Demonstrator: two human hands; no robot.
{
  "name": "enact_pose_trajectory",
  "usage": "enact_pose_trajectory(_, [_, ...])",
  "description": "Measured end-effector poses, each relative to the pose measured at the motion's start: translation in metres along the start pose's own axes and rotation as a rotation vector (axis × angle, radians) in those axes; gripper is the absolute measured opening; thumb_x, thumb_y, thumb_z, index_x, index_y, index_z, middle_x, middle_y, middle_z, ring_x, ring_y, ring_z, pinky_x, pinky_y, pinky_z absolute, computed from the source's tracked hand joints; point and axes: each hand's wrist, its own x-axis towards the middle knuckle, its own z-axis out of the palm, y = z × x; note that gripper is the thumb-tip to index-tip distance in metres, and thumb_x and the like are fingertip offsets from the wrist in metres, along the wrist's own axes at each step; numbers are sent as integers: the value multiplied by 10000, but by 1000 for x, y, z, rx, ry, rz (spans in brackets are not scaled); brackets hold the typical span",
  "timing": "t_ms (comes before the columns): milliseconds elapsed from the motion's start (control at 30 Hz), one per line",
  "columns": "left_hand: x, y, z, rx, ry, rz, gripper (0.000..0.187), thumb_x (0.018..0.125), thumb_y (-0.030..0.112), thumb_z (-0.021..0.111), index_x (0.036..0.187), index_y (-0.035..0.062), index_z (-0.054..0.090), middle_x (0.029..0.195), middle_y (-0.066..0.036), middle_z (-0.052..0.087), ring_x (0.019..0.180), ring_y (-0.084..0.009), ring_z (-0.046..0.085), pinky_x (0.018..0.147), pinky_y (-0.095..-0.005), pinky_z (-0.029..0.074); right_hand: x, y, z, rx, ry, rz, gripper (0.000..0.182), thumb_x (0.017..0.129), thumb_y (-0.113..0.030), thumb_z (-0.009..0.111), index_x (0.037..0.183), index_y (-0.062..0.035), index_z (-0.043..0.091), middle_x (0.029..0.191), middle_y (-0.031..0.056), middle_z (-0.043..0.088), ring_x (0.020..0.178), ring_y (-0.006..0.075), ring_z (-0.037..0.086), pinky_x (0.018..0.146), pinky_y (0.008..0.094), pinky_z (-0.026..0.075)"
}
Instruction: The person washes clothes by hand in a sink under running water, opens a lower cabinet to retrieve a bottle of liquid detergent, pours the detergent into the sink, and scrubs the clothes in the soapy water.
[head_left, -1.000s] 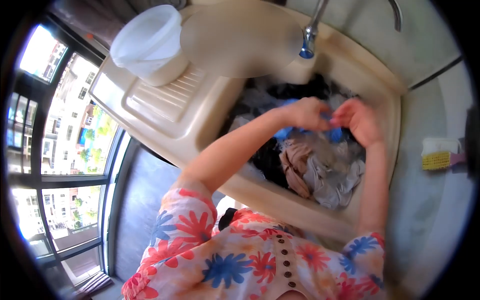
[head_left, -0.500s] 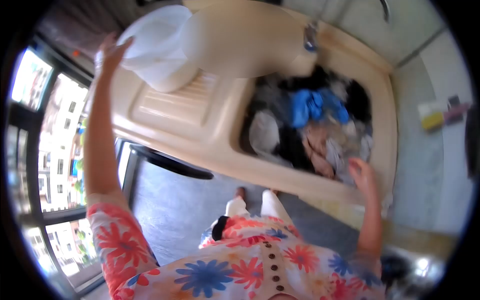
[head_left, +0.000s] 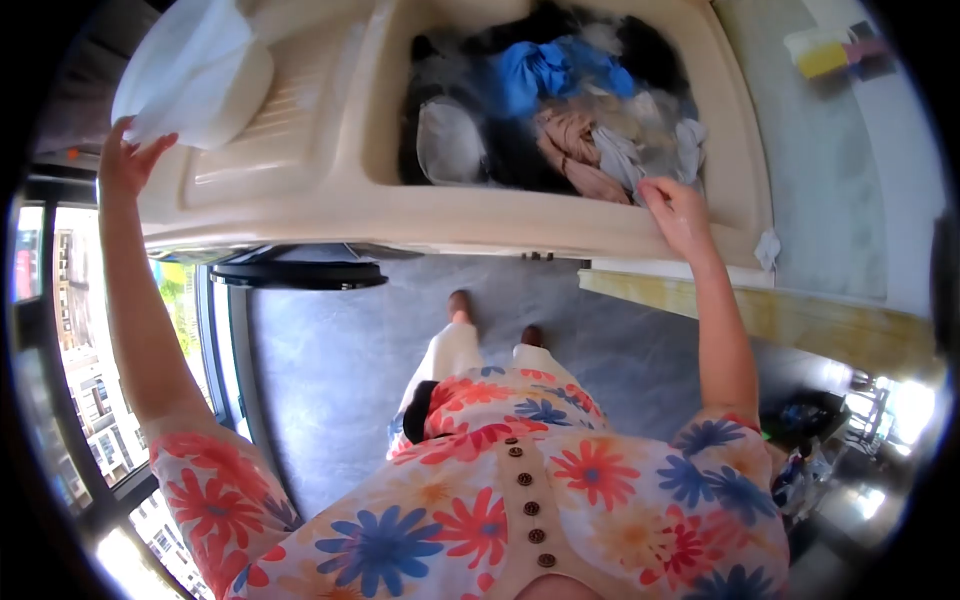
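My left hand [head_left: 135,165] is at the near edge of a white plastic tub [head_left: 215,90] on the ribbed drainboard. Its thumb and fingers are spread apart, and the fingertips appear to touch the tub. Over the front rim of the beige sink [head_left: 520,210], my right hand [head_left: 680,215] has its fingers drawn together beside a light grey cloth [head_left: 618,155]. Whether something is pinched in them is hidden. Wet laundry fills the basin: a blue garment [head_left: 535,78], a beige-pink garment [head_left: 572,140] and dark pieces. A whitish translucent item [head_left: 448,140] lies at the left.
On the right ledge sit a yellow sponge [head_left: 822,60] and a pinkish item [head_left: 862,50]. A black round-edged object [head_left: 300,275] juts out below the drainboard. Windows line the left side, above a grey floor [head_left: 330,350]. Shiny clutter stands at lower right.
The camera view has tipped downward and shifted, so sink and tub appear higher and further left. My left hand stays by the tub; my right hand stays at the sink's front rim.
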Motion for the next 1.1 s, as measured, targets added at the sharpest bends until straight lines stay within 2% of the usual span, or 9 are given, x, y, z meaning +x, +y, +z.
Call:
enact_pose_trajectory(200, [-88, -21, -23, -437, 124, 28, 660, 740, 84, 590, 1212, -188, 218, 1267, -329, 299, 1084, -537, 407, 820, -408, 543, -3, 8, -7, -83, -51, -108, 260, 826, -304, 498, 861, -99, 654, 736, 139, 619, 696, 327, 584, 611, 389, 439])
enact_pose_trajectory(233, [-115, -23, -29, -495, 124, 35, 635, 774, 57, 544, 1276, -115, 196, 1358, -271, 207, 1160, -464, 382, 859, -368, 520, -3, 11, -8, -56, -59, -130, 264, 827, -310, 494, 853, -101, 653, 737, 143, 617, 704, 334, 581, 613, 396, 436])
enact_pose_trajectory(367, [-187, -39, -127, -145, 243, 234, 380, 878, 207, 502, 1238, 113, 426, 1256, -3, 495, 1125, -101, 480, 865, -193, 435, -9, 16, -12, -69, -105, -227, 308, 848, -354, 464, 847, -103, 643, 744, 146, 614, 724, 350, 574, 621, 413, 429])
enact_pose_trajectory(500, [-295, -73, -189, 423, 373, 329, 347, 874, 298, 528, 1199, 181, 496, 1205, 50, 534, 1114, -51, 473, 886, -206, 407, -16, 14, -16, -122, -192, -237, 371, 885, -413, 410, 935, -108, 614, 801, 132, 628, 781, 336, 578, 675, 392, 438])
enact_pose_trajectory(533, [-319, -91, -216, 916, 420, 360, 343, 882, 258, 519, 1211, 170, 477, 1230, 12, 512, 1113, -64, 471, 888, -223, 414, -21, 11, -18, -99, -186, -239, 364, 885, -409, 413, 959, -111, 609, 837, 123, 630, 808, 324, 579, 691, 386, 438])
enact_pose_trajectory(567, [-347, -106, -219, 875, 473, 362, 357, 874, 237, 508, 1214, 140, 459, 1222, -19, 508, 1108, -99, 475, 889, -254, 419, -28, 8, -20, -77, -178, -242, 360, 886, -405, 416, 983, -115, 605, 873, 114, 631, 834, 312, 580, 708, 381, 437])
enact_pose_trajectory(800, [-442, -244, -175, -66, 631, -38, 463, 813, 90, 434, 1236, -74, 337, 1169, -232, 481, 1074, -346, 506, 892, -469, 455, -84, -10, -12, 147, 180, -523, 234, 829, -115, 575, 1041, -16, 570, 1051, 100, 606, 941, 243, 578, 809, 337, 435])
enact_pose_trajectory(933, [-436, -353, -165, -95, 501, -344, 466, 742, 78, 449, 1198, -8, 413, 1128, -166, 523, 994, -301, 560, 729, -386, 532, -153, -12, 46, 587, 40, -251, 167, 832, -20, 536, 993, 3, 572, 830, 103, 625, 735, 142, 596, 668, 255, 483])
enact_pose_trajectory(1100, [-419, -443, -107, 5, 463, -511, 268, 669, 36, 520, 936, 17, 536, 765, -70, 559, 507, -170, 547, 466, -268, 512, -131, 95, 181, 508, -279, 462, 297, 831, -102, 503, 1106, 9, 507, 712, 71, 601, 497, 130, 548, 461, 254, 448])
